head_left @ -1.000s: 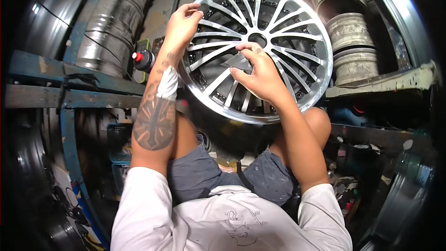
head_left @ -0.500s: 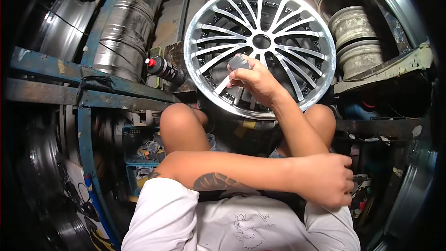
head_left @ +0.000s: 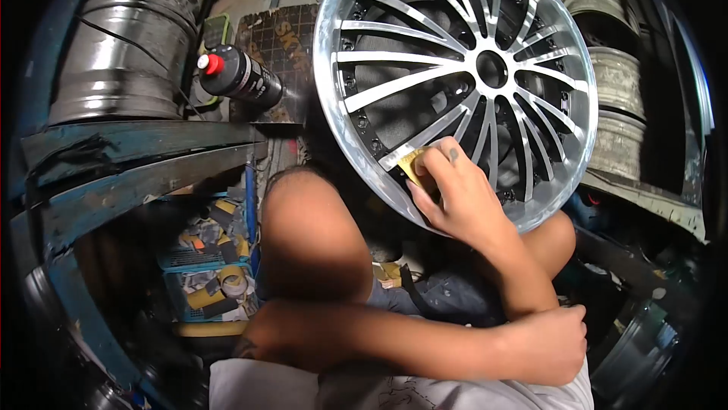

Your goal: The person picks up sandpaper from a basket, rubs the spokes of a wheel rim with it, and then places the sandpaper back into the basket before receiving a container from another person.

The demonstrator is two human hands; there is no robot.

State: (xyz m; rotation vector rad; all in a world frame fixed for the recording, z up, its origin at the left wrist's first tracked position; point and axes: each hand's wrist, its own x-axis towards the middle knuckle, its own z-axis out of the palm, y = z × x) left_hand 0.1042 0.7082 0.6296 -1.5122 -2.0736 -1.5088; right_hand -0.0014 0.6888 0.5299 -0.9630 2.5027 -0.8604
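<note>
A large alloy wheel rim (head_left: 334,69) with bright spokes and dark gaps stands tilted in front of me. My right hand (head_left: 464,201) pinches a folded piece of sandpaper (head_left: 410,166), its yellowish-brown side showing. The sandpaper rests against the outer end of a lower-left spoke, beside the rim's lip. Across my lap lies my left forearm, and my left hand (head_left: 542,345) is closed around my right arm near the elbow; some of its fingertips are hidden.
A black bottle with a red-and-white cap (head_left: 241,76) stands left of the rim. Blue baskets (head_left: 186,260) hold sandpaper scraps. Metal wheel barrels (head_left: 125,46) are stacked left, more wheels (head_left: 618,84) right. A blue frame beam (head_left: 144,144) runs along the left.
My right hand has lowered from in front of the hub to a lower-left spoke and turned the sandpaper onto it. The view has shifted left and closer. My left hand still holds my right arm.
</note>
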